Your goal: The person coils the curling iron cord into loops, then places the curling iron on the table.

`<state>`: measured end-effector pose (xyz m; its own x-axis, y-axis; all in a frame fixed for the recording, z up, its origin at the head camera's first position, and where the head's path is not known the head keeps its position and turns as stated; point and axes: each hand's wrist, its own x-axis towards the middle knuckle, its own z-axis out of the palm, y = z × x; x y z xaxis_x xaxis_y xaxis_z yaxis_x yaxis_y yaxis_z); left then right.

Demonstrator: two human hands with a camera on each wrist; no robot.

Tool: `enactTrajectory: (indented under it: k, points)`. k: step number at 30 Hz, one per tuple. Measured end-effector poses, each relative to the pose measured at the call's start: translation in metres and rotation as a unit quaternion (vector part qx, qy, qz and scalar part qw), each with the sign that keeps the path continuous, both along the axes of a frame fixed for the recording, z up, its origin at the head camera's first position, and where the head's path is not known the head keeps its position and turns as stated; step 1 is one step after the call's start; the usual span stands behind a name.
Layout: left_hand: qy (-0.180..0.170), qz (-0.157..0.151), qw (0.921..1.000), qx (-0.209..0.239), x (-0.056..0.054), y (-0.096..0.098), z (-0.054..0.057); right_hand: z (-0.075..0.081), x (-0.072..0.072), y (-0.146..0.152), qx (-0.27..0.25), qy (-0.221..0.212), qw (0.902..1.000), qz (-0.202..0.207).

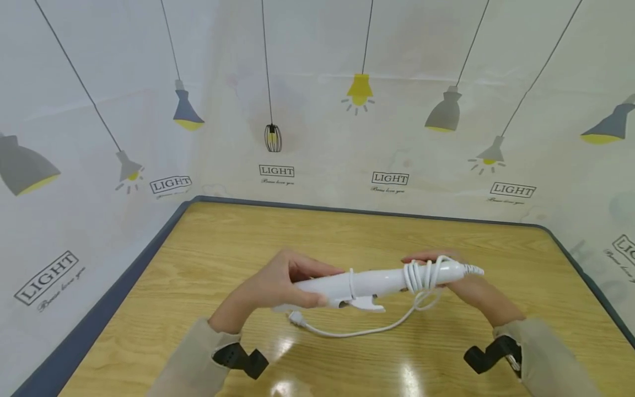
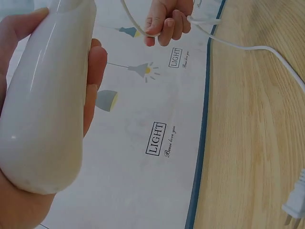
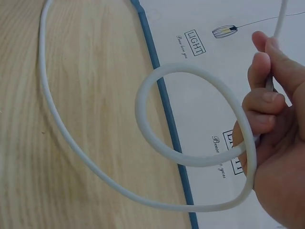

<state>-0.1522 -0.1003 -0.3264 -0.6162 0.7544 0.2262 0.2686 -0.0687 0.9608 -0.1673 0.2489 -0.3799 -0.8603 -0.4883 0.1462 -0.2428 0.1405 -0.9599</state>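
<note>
A long white curling iron (image 1: 379, 281) is held up over the table, lying nearly level, with a small lever (image 1: 366, 304) on its underside. My left hand (image 1: 283, 281) grips its thick rounded end, thumb in front and fingers behind. White cord (image 1: 421, 275) winds in several loops around the other end. Behind those loops is my right hand (image 1: 468, 289), partly hidden in the head view. In the right wrist view the right hand (image 3: 279, 109) has curled fingers and pinches the cord (image 3: 281, 21). A loose loop of cord hangs beside it. The plug (image 1: 296, 318) dangles at the cord's free end.
A wood-grain table (image 1: 223, 237) with a dark blue edge (image 1: 347, 209) spreads beneath the hands. White curtain-like sheets (image 1: 322, 154) printed with lamps stand around it. Each wrist wears a black camera mount (image 1: 241, 358).
</note>
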Motion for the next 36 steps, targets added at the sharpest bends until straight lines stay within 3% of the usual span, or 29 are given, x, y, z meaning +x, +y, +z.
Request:
enactTrajectory:
  k: [4, 6, 12, 16, 22, 27, 30, 36]
  points:
    - [0.003, -0.032, 0.9994, -0.010, 0.002, 0.001, 0.000, 0.009, -0.008, 0.001, -0.001, -0.010, 0.9991, 0.042]
    - [0.000, -0.045, 0.9988, -0.017, 0.003, 0.002, 0.000, 0.015, -0.013, 0.002, 0.025, 0.016, 0.9976, 0.063]
    - [0.003, -0.059, 0.9958, -0.071, 0.006, 0.005, -0.003, 0.034, -0.021, -0.002, 0.088, 0.055, 0.9916, 0.077]
    - [0.026, -0.060, 0.9919, -0.109, 0.006, 0.008, -0.007, 0.045, -0.023, -0.006, 0.115, 0.077, 0.9869, 0.083]
    - [0.094, 0.001, 0.9777, -0.188, 0.005, 0.014, -0.015, 0.060, -0.021, -0.011, 0.144, 0.100, 0.9796, 0.097]
    - [0.133, 0.078, 0.9525, -0.263, 0.003, 0.015, -0.019, 0.068, -0.017, -0.011, 0.167, 0.122, 0.9719, 0.112]
    - [0.155, 0.119, 0.9384, -0.285, 0.001, 0.015, -0.020, 0.073, -0.012, -0.010, 0.175, 0.133, 0.9695, 0.109]
    - [0.172, 0.171, 0.9200, -0.308, -0.001, 0.015, -0.018, 0.077, -0.003, -0.012, 0.207, 0.152, 0.9630, 0.083]
